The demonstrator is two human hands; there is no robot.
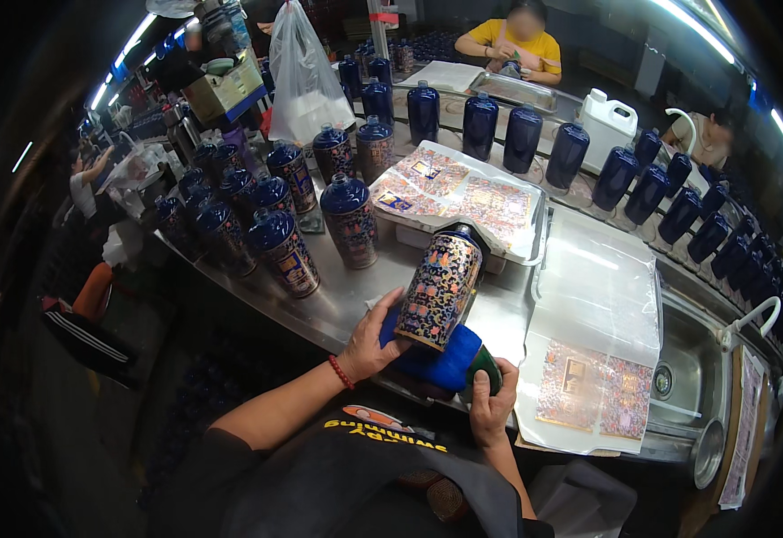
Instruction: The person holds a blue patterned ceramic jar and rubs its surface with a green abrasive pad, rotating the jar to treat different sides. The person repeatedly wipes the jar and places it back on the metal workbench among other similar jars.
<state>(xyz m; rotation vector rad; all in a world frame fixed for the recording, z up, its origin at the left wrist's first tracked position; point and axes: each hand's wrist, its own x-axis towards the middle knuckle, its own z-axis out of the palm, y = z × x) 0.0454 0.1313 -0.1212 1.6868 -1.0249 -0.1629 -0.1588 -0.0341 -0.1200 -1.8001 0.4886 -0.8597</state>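
A dark blue bottle with a colourful floral-patterned wrap (pixel 442 289) lies tilted before me, its neck pointing away. My left hand (pixel 368 346), with a red bead bracelet at the wrist, grips the bottle near its base; some of its fingers are hidden. Beneath the base is a bright blue cloth (pixel 448 366). In my right hand (pixel 494 407) is a dark green flat scraper (pixel 487 372), held between thumb and fingers close to the cloth. A dark support shows behind the bottle's neck, but what carries the bottle is mostly hidden.
Several patterned bottles (pixel 288 259) crowd the steel table's left side. A tray of printed decal sheets (pixel 458 191) stands ahead; more decals (pixel 569 383) lie right, beside a sink (pixel 684 376). Plain blue bottles (pixel 481 128) line the curved far ledge. A co-worker (pixel 515 40) sits beyond.
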